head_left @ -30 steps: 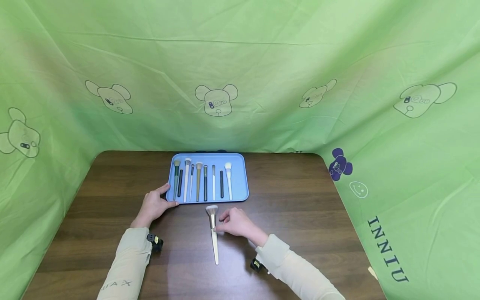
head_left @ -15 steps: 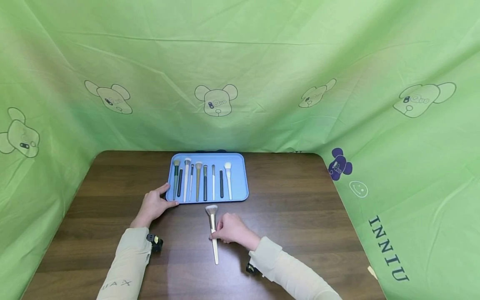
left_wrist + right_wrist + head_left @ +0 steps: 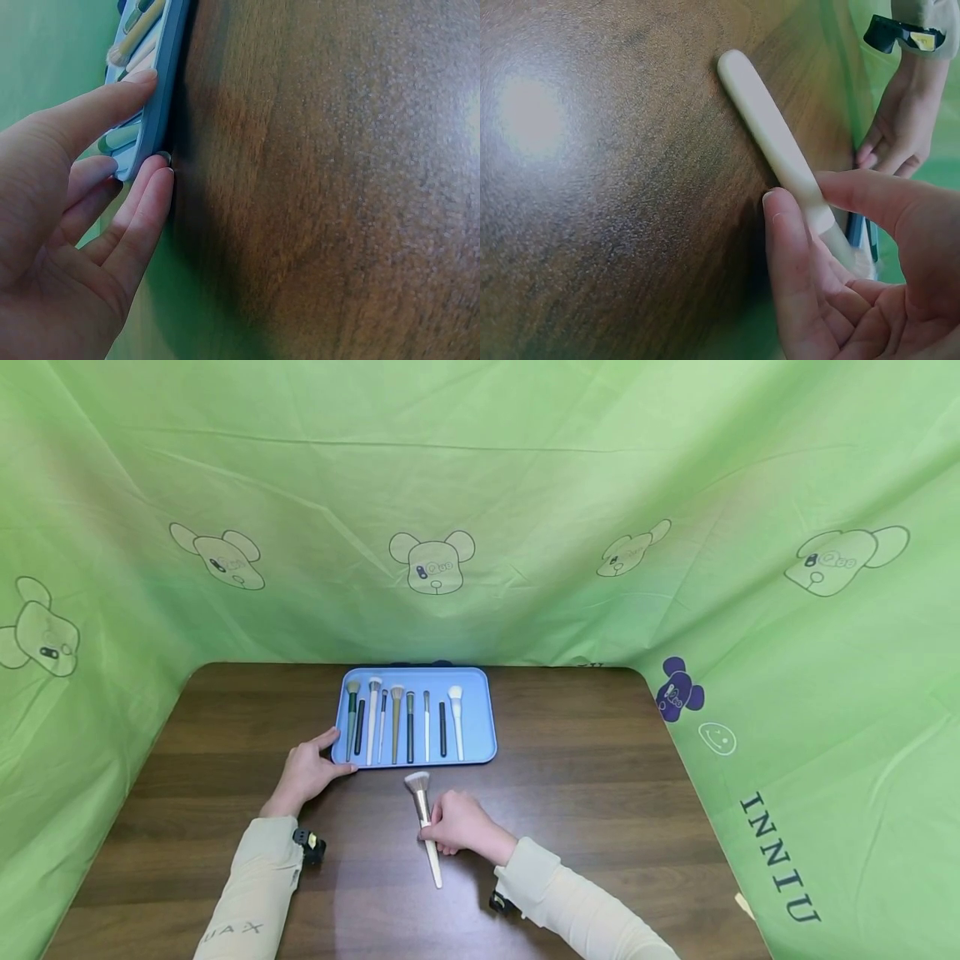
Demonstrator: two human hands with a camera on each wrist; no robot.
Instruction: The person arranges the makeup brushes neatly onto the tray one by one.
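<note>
My right hand [image 3: 465,822] pinches a makeup brush [image 3: 422,804] midway along its pale handle. The bristles point toward the tray and lean slightly left. In the right wrist view, thumb and fingers close on the cream handle [image 3: 769,124], whose rounded end sticks out over the wood. My left hand [image 3: 306,768] holds the near left corner of a light blue tray [image 3: 480,718], thumb on the front rim and fingers around the side. Several makeup brushes lie side by side in the tray, among them a green-handled one [image 3: 352,718] and a white one [image 3: 458,722].
Dark wood table [image 3: 592,793] surrounds the tray and extends to both sides. A green printed curtain [image 3: 525,610] hangs behind the table and along its sides. Each wrist wears a small black camera, the left one [image 3: 310,843] close to the sleeve.
My right hand has moved from touching the brush to pinching its handle, and the brush has tilted slightly, its head shifting left. The left hand and tray stay in place.
</note>
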